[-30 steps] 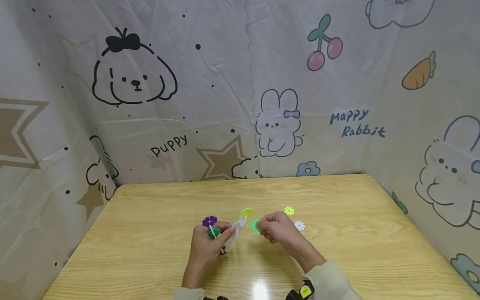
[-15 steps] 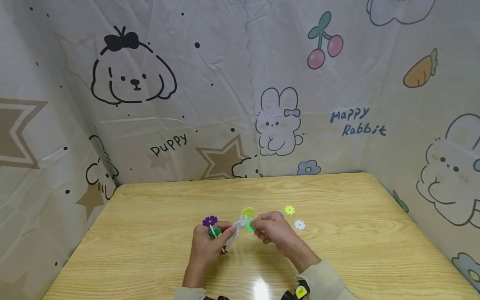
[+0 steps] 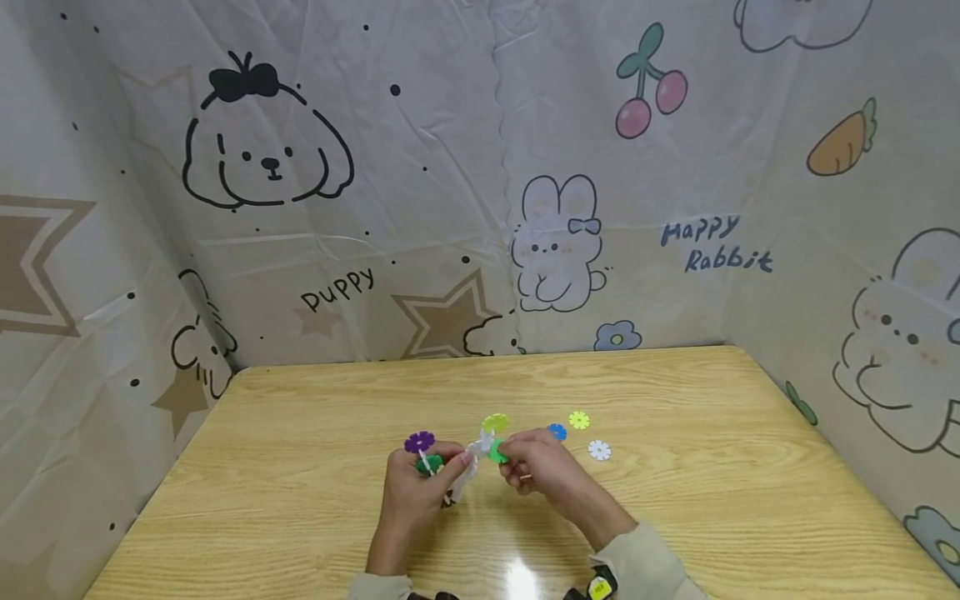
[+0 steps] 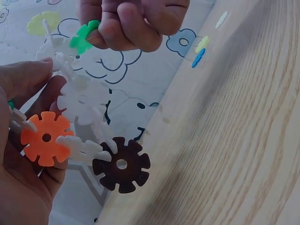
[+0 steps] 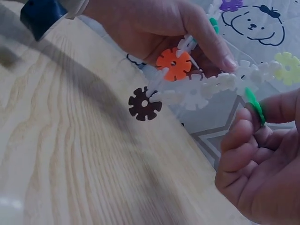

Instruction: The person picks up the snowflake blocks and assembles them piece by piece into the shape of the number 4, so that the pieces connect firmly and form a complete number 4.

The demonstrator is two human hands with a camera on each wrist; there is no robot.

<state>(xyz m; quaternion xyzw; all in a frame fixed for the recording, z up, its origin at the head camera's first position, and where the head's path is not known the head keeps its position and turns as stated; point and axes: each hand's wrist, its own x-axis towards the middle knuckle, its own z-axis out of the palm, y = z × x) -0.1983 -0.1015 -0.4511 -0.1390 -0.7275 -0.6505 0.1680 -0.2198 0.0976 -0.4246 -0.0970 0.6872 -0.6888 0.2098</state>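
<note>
My left hand (image 3: 415, 492) grips a chain of interlocking snowflake discs, mostly white discs (image 5: 194, 92) slotted into one another. An orange disc (image 4: 47, 138) and a dark brown disc (image 4: 121, 164) sit at its near end. At the other end is a yellow-green disc (image 5: 287, 68). A purple disc (image 3: 419, 442) and a dark green disc (image 3: 429, 465) stick out over the left hand. Between thumb and fingers, my right hand (image 3: 551, 472) pinches a bright green disc (image 5: 255, 106), its edge right at a white disc near the chain's yellow-green end.
On the wooden table (image 3: 300, 417), beyond the right hand, lie a blue disc (image 3: 557, 432), a yellow disc (image 3: 579, 420) and a white disc (image 3: 599, 450). A printed cloth (image 3: 420, 167) hangs behind the table and along its sides.
My right hand has moved left, bringing the bright green disc up to the chain. The blue disc behind that hand has come into view. My left hand has stayed nearly still.
</note>
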